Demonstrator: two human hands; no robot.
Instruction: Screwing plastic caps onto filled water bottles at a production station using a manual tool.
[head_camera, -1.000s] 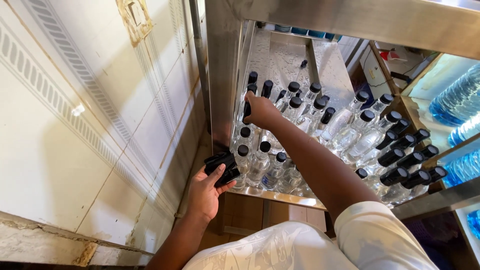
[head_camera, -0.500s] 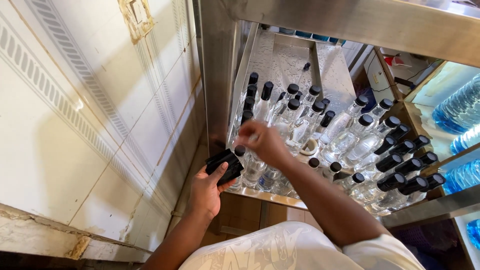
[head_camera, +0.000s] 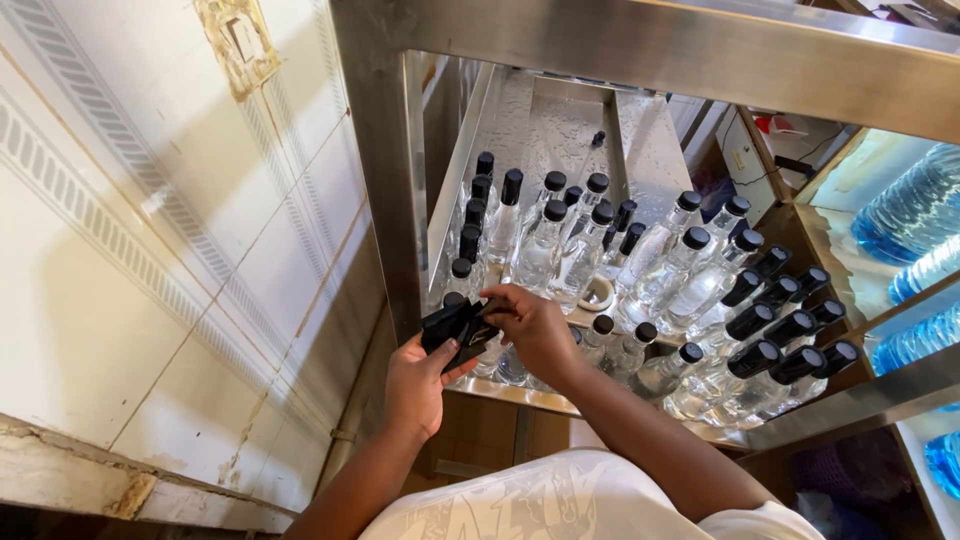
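Left hand (head_camera: 415, 385) cupping handful of small black plastic caps (head_camera: 450, 328), frame centre | right hand (head_camera: 535, 328) fingers pinching one cap | clear glass bottles (head_camera: 590, 260) crowding steel shelf (head_camera: 520, 395) above | advisable: lift one, keep palm level.

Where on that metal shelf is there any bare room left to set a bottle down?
The far end of the steel shelf is bare, beyond the black-capped bottles. A small gap holds a white ring. The near and right parts are packed.

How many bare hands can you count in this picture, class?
2: the left hand holds small black plastic caps before the steel shelf; the right hand touches them.
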